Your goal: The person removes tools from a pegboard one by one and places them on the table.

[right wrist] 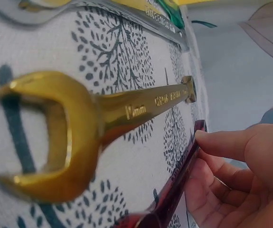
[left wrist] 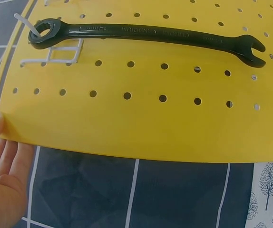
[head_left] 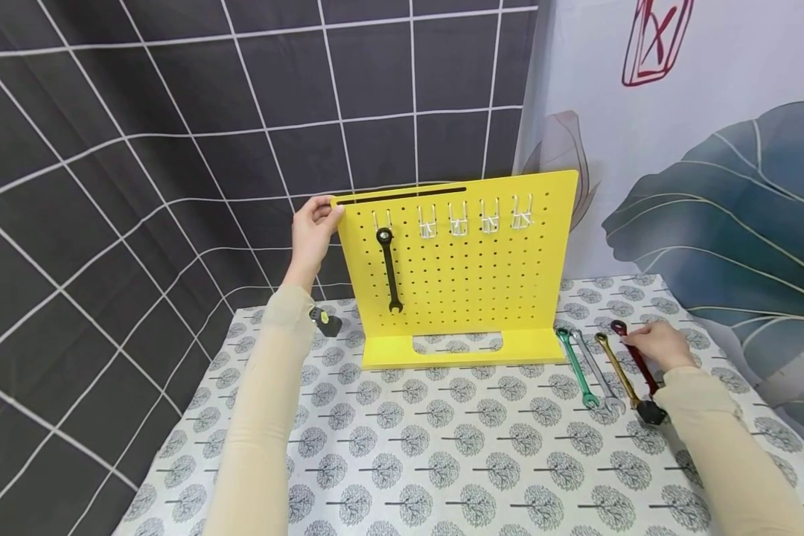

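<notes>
A yellow pegboard (head_left: pixel 455 275) stands upright on the table, and my left hand (head_left: pixel 313 234) pinches its upper left corner between thumb and fingers. From the leftmost hook hangs a black combination wrench (head_left: pixel 390 269), its ring end up; the left wrist view shows the hook through that ring. At the right, my right hand (head_left: pixel 662 345) pinches a red combination wrench (head_left: pixel 638 360) near its ring end. Beside it lie a gold wrench (head_left: pixel 618 366), a silver wrench (head_left: pixel 596 368) and a green wrench (head_left: pixel 578 368), roughly side by side.
Several white double hooks (head_left: pixel 458 220) run along the board's upper part with nothing hung on them. A tree-patterned cloth (head_left: pixel 402 439) covers the table. Behind stand a dark gridded curtain (head_left: pixel 375 82) and a leaf-printed white backdrop (head_left: pixel 730 216).
</notes>
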Tool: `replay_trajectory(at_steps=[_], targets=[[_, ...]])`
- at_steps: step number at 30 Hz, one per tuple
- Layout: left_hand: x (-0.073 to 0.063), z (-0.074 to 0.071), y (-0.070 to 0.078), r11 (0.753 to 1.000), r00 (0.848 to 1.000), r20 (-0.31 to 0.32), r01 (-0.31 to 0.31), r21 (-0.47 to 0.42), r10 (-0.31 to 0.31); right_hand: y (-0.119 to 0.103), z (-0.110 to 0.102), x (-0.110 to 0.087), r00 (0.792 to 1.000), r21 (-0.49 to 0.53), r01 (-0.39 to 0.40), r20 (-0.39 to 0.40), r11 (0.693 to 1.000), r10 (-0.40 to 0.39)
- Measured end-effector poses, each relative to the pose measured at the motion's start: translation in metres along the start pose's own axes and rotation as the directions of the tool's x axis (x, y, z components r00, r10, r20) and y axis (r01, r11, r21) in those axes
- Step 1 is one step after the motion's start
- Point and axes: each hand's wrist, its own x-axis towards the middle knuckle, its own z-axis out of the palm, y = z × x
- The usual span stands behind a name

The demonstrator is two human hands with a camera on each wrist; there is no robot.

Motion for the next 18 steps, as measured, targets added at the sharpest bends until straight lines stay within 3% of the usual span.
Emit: replay_trajectory(at_steps=[18], targets=[[-0.0004,-0.0009,0.0013,1.000,1.000,0.011,-0.013,0.021,0.013,0.0027,-0.0027,0.0003,1.000,0.012,0.021,0.014,1.000,-0.021]])
